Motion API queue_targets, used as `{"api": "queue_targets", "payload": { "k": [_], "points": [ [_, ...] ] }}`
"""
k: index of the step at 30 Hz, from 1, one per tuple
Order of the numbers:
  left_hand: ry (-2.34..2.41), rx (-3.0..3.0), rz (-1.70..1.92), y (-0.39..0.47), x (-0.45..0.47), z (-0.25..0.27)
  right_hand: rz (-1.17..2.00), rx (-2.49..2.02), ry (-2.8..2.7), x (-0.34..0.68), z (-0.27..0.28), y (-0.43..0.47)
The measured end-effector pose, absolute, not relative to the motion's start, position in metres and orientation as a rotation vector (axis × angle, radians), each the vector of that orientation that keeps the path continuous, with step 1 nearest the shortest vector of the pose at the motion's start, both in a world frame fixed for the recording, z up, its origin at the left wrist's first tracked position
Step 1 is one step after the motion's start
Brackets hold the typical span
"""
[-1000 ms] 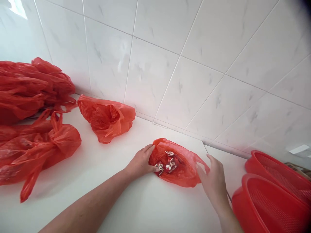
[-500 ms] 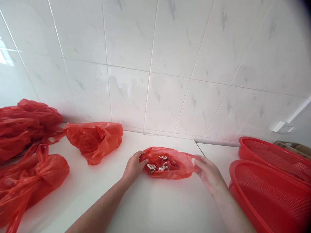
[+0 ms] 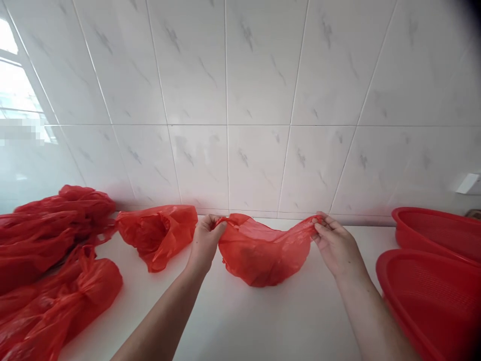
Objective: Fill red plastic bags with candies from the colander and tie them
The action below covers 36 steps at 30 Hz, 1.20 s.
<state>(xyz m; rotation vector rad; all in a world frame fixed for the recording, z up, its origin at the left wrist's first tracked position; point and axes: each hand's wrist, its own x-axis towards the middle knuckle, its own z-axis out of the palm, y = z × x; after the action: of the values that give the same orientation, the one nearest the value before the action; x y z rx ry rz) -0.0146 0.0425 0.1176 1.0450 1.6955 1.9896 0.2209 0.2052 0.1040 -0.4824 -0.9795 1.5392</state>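
Red bag (image 3: 265, 260) — thin, translucent, bowl-shaped plastic

Two bare hands (image 3: 205, 241), slim forearms (image 3: 176, 305) uncovered to the view's edge, small spot (image 3: 349, 261) by the right wrist (image 3: 346, 277)

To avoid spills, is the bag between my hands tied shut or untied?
Untied: the red plastic bag stretches between left hand and right hand, its ends apart, no knot visible.

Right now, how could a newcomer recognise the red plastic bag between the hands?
Below the grey-veined tile wall is a white tabletop. Over it, the translucent red plastic bag sags between the left hand and right hand. Unlike the red bags further left, it is held.
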Motion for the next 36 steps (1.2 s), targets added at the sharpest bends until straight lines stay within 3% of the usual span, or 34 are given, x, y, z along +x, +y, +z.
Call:
{"api": "queue_targets", "payload": {
  "k": [6, 11, 15, 20, 25, 31, 36],
  "points": [
    [1.36, 0.889, 2.003, 0.035, -0.01, 0.131, 1.425, -0.501, -0.956, 0.209, 0.114, 0.21],
    [1.175, 0.937, 2.054, 0.03, -0.005, 0.154, 1.564, -0.374, -0.871, 0.206, 0.13, 0.202],
    [1.252, 1.125, 2.046, 0.037, 0.012, 0.162, 1.631, -0.322, -1.049, 0.204, 0.139, 0.18],
    [1.396, 1.511, 1.748, 0.049, 0.035, 0.156, 1.692, -0.45, -1.547, 0.2, 0.144, 0.146],
    [1.372, 1.744, 1.586, 0.051, 0.051, 0.152, 1.832, -0.275, -1.946, 0.189, 0.143, 0.134],
    [1.917, 2.1, 1.939, 0.052, 0.054, 0.134, 1.721, -0.553, -1.704, 0.18, 0.136, 0.142],
    [1.899, 2.424, 1.623, 0.056, 0.055, 0.115, 1.703, -0.573, -1.609, 0.176, 0.129, 0.142]
  ]
}}
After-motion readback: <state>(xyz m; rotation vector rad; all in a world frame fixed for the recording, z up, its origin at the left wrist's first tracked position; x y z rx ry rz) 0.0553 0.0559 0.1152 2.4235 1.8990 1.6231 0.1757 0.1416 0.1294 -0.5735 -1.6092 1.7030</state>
